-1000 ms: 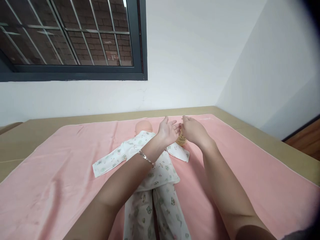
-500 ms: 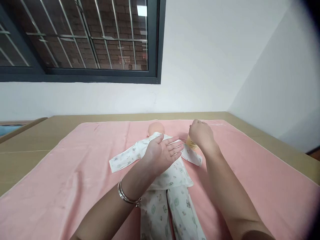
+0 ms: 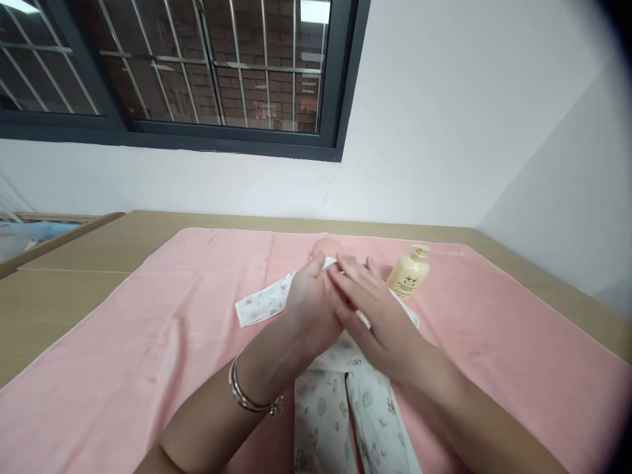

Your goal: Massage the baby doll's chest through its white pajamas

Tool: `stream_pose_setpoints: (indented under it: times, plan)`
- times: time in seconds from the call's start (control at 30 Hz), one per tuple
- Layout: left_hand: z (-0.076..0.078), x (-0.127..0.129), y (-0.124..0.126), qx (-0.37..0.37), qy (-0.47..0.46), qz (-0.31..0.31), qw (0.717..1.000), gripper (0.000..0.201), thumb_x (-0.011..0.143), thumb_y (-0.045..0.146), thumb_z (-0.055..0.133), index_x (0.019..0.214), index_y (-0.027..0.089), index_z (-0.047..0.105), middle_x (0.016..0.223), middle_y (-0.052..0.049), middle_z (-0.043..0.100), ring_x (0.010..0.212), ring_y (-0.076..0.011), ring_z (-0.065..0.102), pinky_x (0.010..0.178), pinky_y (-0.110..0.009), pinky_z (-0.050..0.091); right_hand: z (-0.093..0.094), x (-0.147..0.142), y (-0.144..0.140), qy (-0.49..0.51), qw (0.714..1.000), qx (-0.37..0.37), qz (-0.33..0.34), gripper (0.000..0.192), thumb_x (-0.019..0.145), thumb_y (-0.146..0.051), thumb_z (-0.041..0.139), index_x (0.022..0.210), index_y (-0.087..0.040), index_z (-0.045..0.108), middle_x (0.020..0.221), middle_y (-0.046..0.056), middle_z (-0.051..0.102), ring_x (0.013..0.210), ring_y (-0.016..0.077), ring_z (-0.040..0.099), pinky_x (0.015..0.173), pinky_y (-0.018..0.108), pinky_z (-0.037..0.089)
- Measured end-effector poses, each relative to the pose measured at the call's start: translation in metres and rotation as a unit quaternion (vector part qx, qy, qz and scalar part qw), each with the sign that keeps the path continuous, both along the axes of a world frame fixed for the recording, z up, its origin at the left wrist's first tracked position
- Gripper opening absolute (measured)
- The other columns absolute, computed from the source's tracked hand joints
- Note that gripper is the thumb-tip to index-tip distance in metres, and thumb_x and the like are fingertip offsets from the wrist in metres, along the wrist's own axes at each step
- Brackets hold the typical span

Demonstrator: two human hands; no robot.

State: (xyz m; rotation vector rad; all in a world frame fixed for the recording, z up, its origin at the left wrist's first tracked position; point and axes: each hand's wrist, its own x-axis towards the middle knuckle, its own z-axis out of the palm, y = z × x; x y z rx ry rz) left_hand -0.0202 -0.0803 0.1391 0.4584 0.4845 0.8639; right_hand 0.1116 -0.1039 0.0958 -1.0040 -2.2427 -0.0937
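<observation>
A baby doll [image 3: 326, 248] in white printed pyjamas [image 3: 340, 401] lies face up on a pink towel [image 3: 148, 342]. My left hand [image 3: 311, 309] and my right hand [image 3: 375, 316] are pressed palm to palm just above the doll's chest, the right palm lying over the left. Neither hand holds anything. A cream pump bottle [image 3: 409, 273] stands upright on the towel, just right of the doll's shoulder and apart from my right hand. A bracelet sits on my left wrist.
The towel covers a tan bed or table [image 3: 74, 276] that runs to a white wall. A barred window [image 3: 197, 66] is above at left. A second white wall closes the right side.
My right hand let go of the bottle, which now stands on the towel, and came back onto my left palm. My left hand drew in toward the doll's chest.
</observation>
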Motion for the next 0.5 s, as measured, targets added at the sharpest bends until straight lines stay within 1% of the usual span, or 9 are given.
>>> stream_pose_setpoints:
  times: [0.1,0.17,0.23,0.27,0.33,0.4,0.43,0.47,0.5]
  plan:
    - [0.009,-0.015,0.002,0.037,-0.006,0.053,0.998,0.062,0.095,0.053,0.02,0.135,0.012,0.044,0.134,-0.014,0.056,0.131,-0.0229,0.047,0.114,-0.038,0.029,-0.006,-0.012,-0.016,-0.037,0.994,0.034,0.094,0.065,0.095,-0.032,0.042,0.151,-0.013,0.015,0.155,0.016,0.027,0.145,0.0321,0.011,0.115,0.063,0.015]
    - [0.01,-0.021,0.004,0.09,-0.026,0.065,0.993,0.064,0.094,0.057,0.021,0.135,0.015,0.045,0.135,-0.012,0.056,0.133,-0.022,0.044,0.114,-0.037,0.028,-0.009,-0.014,-0.025,-0.04,0.986,0.057,0.154,0.07,0.093,-0.031,0.043,0.151,-0.01,0.011,0.155,0.017,0.023,0.145,0.0339,0.01,0.115,0.061,0.019]
    - [0.007,-0.021,0.005,0.133,-0.045,0.066,0.988,0.065,0.092,0.06,0.02,0.134,0.017,0.046,0.136,-0.01,0.055,0.136,-0.0212,0.041,0.116,-0.037,0.026,-0.011,-0.016,-0.034,-0.043,0.977,0.067,0.199,0.072,0.092,-0.031,0.044,0.152,-0.01,0.01,0.158,0.015,0.017,0.145,0.0351,0.01,0.115,0.058,0.023]
    - [0.004,-0.018,0.004,0.147,-0.049,0.063,0.986,0.066,0.092,0.061,0.02,0.134,0.018,0.047,0.137,-0.009,0.054,0.137,-0.0209,0.039,0.116,-0.037,0.024,-0.012,-0.017,-0.037,-0.046,0.974,0.07,0.21,0.073,0.091,-0.032,0.045,0.152,-0.012,0.009,0.159,0.013,0.012,0.145,0.0358,0.01,0.115,0.057,0.023]
    - [-0.004,-0.007,0.0,0.165,-0.039,0.036,0.985,0.068,0.092,0.063,0.02,0.134,0.018,0.048,0.139,-0.009,0.052,0.139,-0.0214,0.036,0.118,-0.037,0.02,-0.012,-0.018,-0.041,-0.047,0.974,0.077,0.206,0.074,0.092,-0.034,0.044,0.153,-0.015,0.008,0.16,0.009,0.004,0.145,0.0372,0.009,0.115,0.059,0.02]
    - [-0.015,0.006,-0.007,0.186,-0.008,-0.002,0.982,0.067,0.091,0.062,0.024,0.135,0.019,0.048,0.138,-0.01,0.053,0.14,-0.025,0.034,0.118,-0.042,0.019,-0.012,-0.018,-0.037,-0.037,0.981,0.081,0.17,0.073,0.093,-0.035,0.042,0.153,-0.015,0.006,0.161,0.009,-0.001,0.145,0.0372,0.01,0.116,0.06,0.017]
    - [-0.021,0.013,-0.012,0.196,0.008,-0.012,0.98,0.065,0.09,0.062,0.028,0.136,0.021,0.048,0.138,-0.009,0.054,0.14,-0.027,0.032,0.118,-0.045,0.019,-0.012,-0.017,-0.034,-0.028,0.984,0.086,0.153,0.072,0.093,-0.036,0.04,0.153,-0.014,0.006,0.16,0.009,-0.002,0.145,0.0368,0.01,0.116,0.06,0.015]
    - [-0.027,0.019,-0.017,0.207,0.025,-0.006,0.978,0.062,0.089,0.06,0.033,0.137,0.024,0.047,0.138,-0.007,0.054,0.141,-0.0286,0.03,0.118,-0.048,0.019,-0.011,-0.014,-0.029,-0.017,0.985,0.093,0.141,0.071,0.094,-0.039,0.038,0.153,-0.014,0.007,0.16,0.009,-0.002,0.145,0.0366,0.012,0.116,0.061,0.012]
    - [-0.033,0.025,-0.022,0.216,0.046,0.016,0.975,0.058,0.088,0.057,0.038,0.137,0.029,0.046,0.139,-0.004,0.053,0.143,-0.0293,0.026,0.118,-0.05,0.019,-0.01,-0.011,-0.023,-0.006,0.986,0.1,0.134,0.07,0.095,-0.042,0.036,0.153,-0.014,0.008,0.16,0.009,-0.001,0.145,0.0365,0.012,0.116,0.062,0.01]
